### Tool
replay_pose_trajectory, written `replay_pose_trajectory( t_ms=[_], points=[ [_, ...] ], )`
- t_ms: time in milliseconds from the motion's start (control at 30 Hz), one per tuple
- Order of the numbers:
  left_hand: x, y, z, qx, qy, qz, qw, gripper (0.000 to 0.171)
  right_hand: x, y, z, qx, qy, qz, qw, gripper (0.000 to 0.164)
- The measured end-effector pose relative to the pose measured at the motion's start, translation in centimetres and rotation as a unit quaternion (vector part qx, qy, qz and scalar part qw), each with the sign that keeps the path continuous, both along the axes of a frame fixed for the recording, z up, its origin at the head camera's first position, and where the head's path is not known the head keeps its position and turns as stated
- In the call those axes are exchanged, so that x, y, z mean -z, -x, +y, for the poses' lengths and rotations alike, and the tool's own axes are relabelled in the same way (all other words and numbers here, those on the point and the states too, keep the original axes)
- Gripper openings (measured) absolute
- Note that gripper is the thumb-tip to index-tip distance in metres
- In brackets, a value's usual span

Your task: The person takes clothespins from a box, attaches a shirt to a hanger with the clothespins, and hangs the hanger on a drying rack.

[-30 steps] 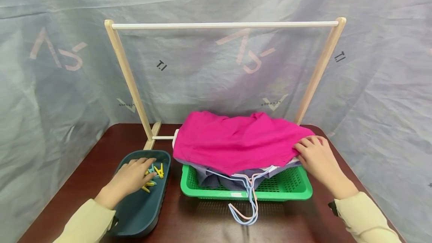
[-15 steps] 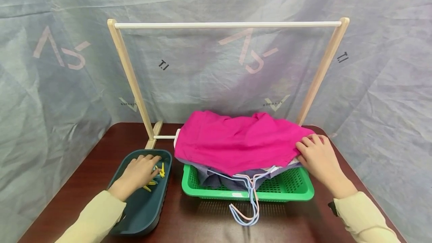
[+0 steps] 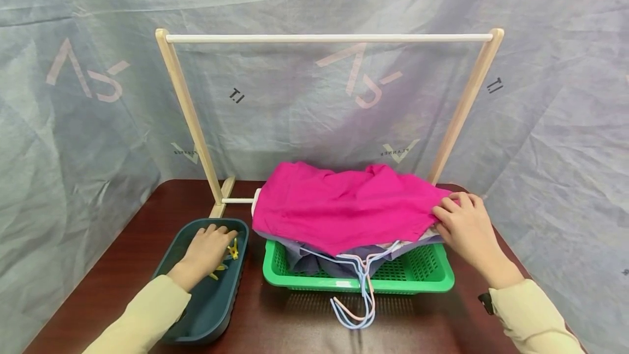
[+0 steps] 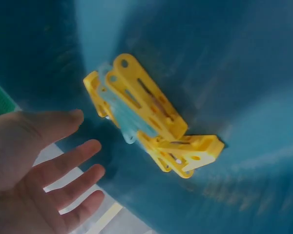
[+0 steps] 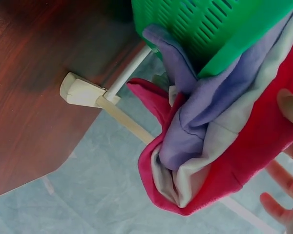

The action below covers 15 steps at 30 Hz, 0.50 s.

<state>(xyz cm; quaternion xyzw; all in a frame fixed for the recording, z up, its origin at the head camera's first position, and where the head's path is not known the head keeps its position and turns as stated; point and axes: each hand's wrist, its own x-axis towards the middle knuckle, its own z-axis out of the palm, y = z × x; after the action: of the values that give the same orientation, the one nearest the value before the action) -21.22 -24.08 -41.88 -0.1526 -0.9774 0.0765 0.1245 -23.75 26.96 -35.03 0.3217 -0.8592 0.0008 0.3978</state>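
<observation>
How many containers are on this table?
2: the dark blue tray of clothespins, under the left hand, and the green basket beneath the pink garment. Another behind that could be hidden.

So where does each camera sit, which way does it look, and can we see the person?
Head: on the person's head, facing forward and down at the rack, pink cloth and blue tray; left hand, right hand and pale sleeves show.
Left wrist: on that wrist, looking into the blue tray at yellow clips; the left hand shows at left.
Right wrist: on that wrist, looking at the pink cloth, green basket and table; part of the right hand shows.
Shared: head and left wrist both show the yellow clips.
</observation>
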Motion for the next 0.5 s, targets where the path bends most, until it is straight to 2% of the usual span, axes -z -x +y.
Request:
replay_pose_trajectory(
  t_ms=[200, 500],
  points=[
    [0.6, 0.3, 0.1, 0.002, 0.011, 0.0, 0.9999, 0.034, -0.2, 0.3, 0.0, -0.005, 0.027, 0.025, 0.999, 0.013],
    [1.3, 0.7, 0.1, -0.004, 0.026, 0.001, 0.9997, 0.037, -0.3, 0.6, -0.1, 0.006, 0.056, 0.034, 0.998, 0.014]
  ],
)
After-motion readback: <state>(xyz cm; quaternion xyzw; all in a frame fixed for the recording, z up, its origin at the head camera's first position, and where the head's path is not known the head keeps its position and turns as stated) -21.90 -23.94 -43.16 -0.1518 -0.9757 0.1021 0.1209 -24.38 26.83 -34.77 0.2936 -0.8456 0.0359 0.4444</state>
